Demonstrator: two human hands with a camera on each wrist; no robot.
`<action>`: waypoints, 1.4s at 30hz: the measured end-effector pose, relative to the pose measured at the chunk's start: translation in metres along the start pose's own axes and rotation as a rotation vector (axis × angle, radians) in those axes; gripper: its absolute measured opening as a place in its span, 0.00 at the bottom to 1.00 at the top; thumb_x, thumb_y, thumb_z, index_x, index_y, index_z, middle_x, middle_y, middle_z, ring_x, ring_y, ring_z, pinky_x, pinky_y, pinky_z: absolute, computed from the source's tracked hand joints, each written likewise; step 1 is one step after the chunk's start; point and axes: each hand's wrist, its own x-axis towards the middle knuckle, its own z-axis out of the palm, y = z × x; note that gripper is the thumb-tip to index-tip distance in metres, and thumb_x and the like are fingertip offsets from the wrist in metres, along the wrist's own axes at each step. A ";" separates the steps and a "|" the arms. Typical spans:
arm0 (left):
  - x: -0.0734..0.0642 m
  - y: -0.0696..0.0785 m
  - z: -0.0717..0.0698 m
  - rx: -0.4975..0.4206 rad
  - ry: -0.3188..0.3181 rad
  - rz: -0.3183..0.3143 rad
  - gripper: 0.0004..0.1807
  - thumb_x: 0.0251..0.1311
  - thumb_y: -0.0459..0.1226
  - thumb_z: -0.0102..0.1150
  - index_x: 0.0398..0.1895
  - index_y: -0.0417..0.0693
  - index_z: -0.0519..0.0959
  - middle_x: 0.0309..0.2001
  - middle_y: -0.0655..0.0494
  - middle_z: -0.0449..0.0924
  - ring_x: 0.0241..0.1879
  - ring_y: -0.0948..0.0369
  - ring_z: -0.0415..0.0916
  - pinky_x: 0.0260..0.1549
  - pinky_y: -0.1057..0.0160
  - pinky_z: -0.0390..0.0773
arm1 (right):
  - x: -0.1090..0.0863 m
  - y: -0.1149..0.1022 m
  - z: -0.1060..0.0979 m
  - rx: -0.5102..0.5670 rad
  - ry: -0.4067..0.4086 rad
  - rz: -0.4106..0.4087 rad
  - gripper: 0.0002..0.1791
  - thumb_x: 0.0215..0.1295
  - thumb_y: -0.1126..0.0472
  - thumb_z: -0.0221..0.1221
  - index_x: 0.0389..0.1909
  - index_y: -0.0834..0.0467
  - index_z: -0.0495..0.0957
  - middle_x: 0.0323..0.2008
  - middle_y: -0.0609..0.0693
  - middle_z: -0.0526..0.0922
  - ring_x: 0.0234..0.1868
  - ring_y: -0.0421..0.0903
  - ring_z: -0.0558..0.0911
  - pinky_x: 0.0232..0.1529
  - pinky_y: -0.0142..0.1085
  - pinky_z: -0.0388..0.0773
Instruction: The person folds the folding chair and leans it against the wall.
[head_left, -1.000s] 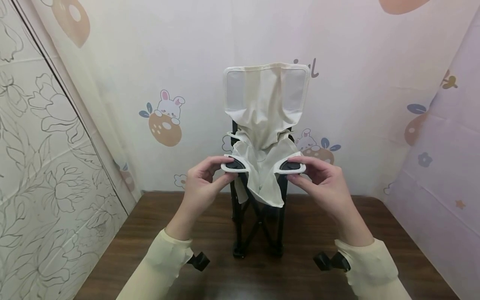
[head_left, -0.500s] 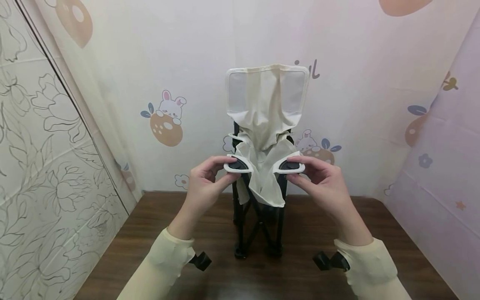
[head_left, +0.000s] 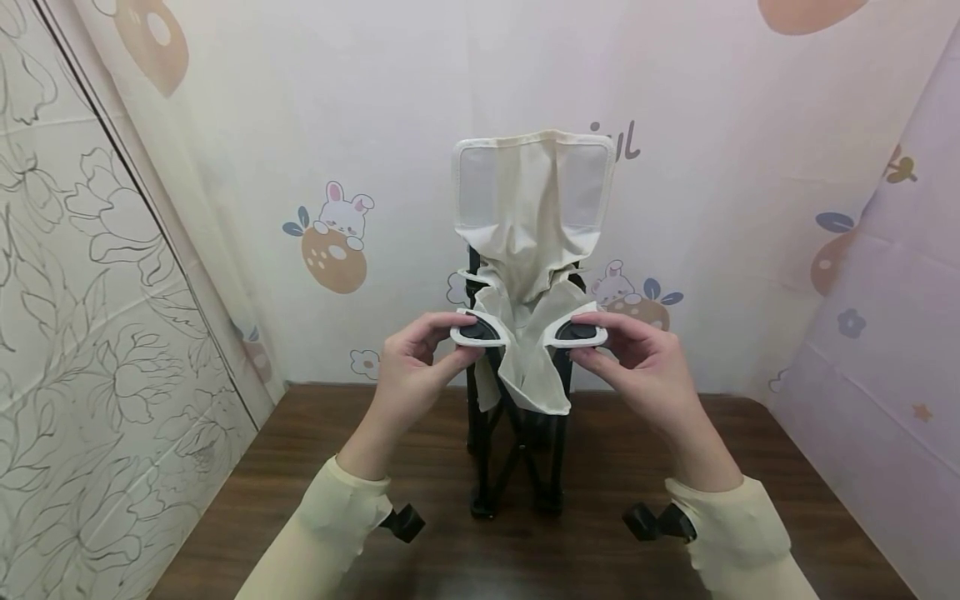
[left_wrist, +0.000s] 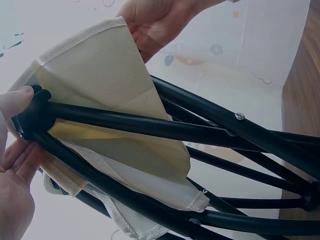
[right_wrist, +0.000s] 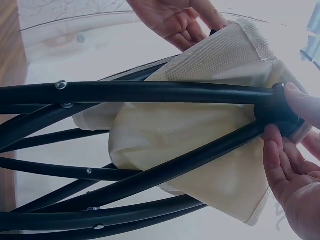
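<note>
A small folding chair (head_left: 521,217) with cream fabric and a black tube frame stands upright, partly folded, at the middle of the head view. My left hand (head_left: 411,362) pinches its left front seat corner (head_left: 480,342) between thumb and fingers. At the right front corner (head_left: 576,342), my right hand (head_left: 648,367) grips the same way. Between the hands the seat cloth (head_left: 532,383) sags in folds. From below, the left wrist view shows the thumb on a black corner joint (left_wrist: 37,115) where tubes (left_wrist: 125,120) meet. A matching joint (right_wrist: 277,110) lies in the right hand's grip.
Beneath the chair is a dark brown wooden table (head_left: 337,533). A patterned cloth (head_left: 405,100) hangs close behind the chair. Side panels stand at the left (head_left: 97,333) and right (head_left: 862,400). Black wrist mounts (head_left: 405,522) stick out under both sleeves.
Both hands have moved slightly inward, bringing the two front seat corners closer together. The frame's front feet also stand a little nearer each other. Both grips are kept.
</note>
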 end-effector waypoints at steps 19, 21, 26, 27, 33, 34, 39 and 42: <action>0.003 -0.002 0.003 -0.030 -0.004 0.019 0.18 0.62 0.20 0.73 0.55 0.32 0.85 0.53 0.42 0.88 0.55 0.54 0.88 0.52 0.64 0.87 | 0.005 0.003 0.006 0.023 -0.023 -0.051 0.26 0.56 0.90 0.66 0.57 0.76 0.83 0.49 0.54 0.91 0.47 0.44 0.89 0.51 0.31 0.87; 0.004 -0.002 0.004 -0.034 -0.006 0.018 0.18 0.62 0.20 0.73 0.55 0.32 0.85 0.53 0.42 0.88 0.55 0.54 0.88 0.51 0.64 0.87 | 0.006 0.003 0.007 0.025 -0.026 -0.052 0.26 0.56 0.90 0.66 0.57 0.76 0.83 0.50 0.54 0.91 0.47 0.44 0.89 0.52 0.31 0.87; 0.005 -0.001 0.005 -0.037 -0.011 0.021 0.18 0.62 0.19 0.72 0.55 0.32 0.85 0.53 0.41 0.88 0.54 0.53 0.87 0.51 0.64 0.87 | 0.006 0.003 0.008 0.024 -0.030 -0.050 0.26 0.57 0.90 0.66 0.58 0.75 0.83 0.50 0.54 0.91 0.48 0.44 0.89 0.52 0.32 0.87; 0.005 -0.001 0.005 -0.034 -0.013 0.023 0.18 0.62 0.19 0.72 0.55 0.33 0.85 0.54 0.42 0.88 0.54 0.53 0.87 0.51 0.64 0.87 | 0.007 0.003 0.008 0.026 -0.031 -0.050 0.26 0.57 0.90 0.66 0.58 0.76 0.83 0.50 0.54 0.91 0.48 0.44 0.89 0.52 0.32 0.87; 0.005 -0.001 0.005 -0.018 -0.024 0.023 0.18 0.63 0.20 0.72 0.56 0.35 0.85 0.54 0.44 0.88 0.55 0.52 0.87 0.52 0.62 0.88 | 0.007 0.003 0.009 0.021 -0.034 -0.047 0.26 0.57 0.89 0.67 0.59 0.75 0.83 0.50 0.54 0.91 0.49 0.45 0.89 0.53 0.32 0.87; 0.005 -0.001 0.006 -0.017 -0.025 0.022 0.18 0.63 0.20 0.72 0.56 0.35 0.85 0.55 0.44 0.88 0.56 0.51 0.87 0.53 0.62 0.88 | 0.007 0.003 0.009 0.016 -0.034 -0.045 0.26 0.58 0.89 0.67 0.59 0.75 0.83 0.50 0.54 0.91 0.49 0.45 0.89 0.54 0.32 0.87; 0.005 -0.001 0.007 -0.023 -0.025 0.023 0.18 0.62 0.20 0.72 0.55 0.35 0.85 0.54 0.43 0.88 0.55 0.52 0.87 0.53 0.62 0.88 | 0.008 0.003 0.009 0.007 -0.038 -0.042 0.26 0.58 0.89 0.67 0.59 0.74 0.83 0.51 0.55 0.91 0.50 0.46 0.89 0.56 0.33 0.86; 0.006 -0.001 0.007 -0.030 -0.024 0.024 0.18 0.62 0.20 0.72 0.55 0.34 0.85 0.54 0.43 0.88 0.55 0.52 0.87 0.52 0.62 0.88 | 0.008 0.003 0.010 0.007 -0.040 -0.040 0.26 0.58 0.89 0.67 0.59 0.74 0.83 0.51 0.55 0.91 0.50 0.46 0.89 0.56 0.33 0.86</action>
